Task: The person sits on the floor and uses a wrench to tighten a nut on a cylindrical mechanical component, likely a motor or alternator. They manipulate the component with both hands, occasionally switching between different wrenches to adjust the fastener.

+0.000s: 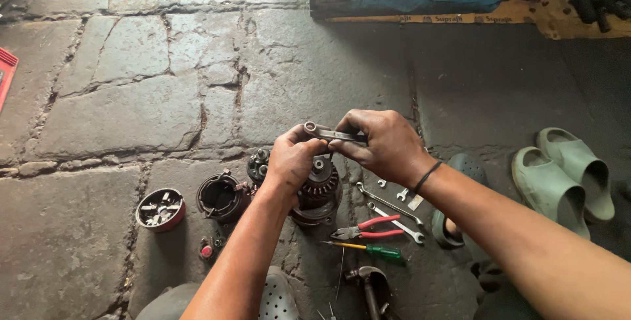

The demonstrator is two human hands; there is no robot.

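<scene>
Head view: a dark, greasy motor part (317, 192), round and ribbed with a small shaft end at its top, is stood upright on the stone floor (118, 110), low in the middle of the picture. It is gripped near the top by the left hand (292, 162), whose fingers are clenched around its upper rim. A ring spanner (328, 133) is held flat just above the shaft, with the right hand (384, 146) closed around its shank and the ring end pointing left, over the left hand's knuckles. Whether the ring sits on a nut cannot be told.

The step in hand is judged to be a loosening or tightening at the top of the part. For the next move, the body would have to be kept from turning while the spanner is swung level.

Just left of the part, a black round housing (222, 196) and a red-rimmed cap (160, 209) are laid. To the right, loose spanners (388, 203), red-handled pliers (365, 229) and a green-handled screwdriver (368, 248) are spread. A pair of green sandals (565, 175) is set well apart.
</scene>
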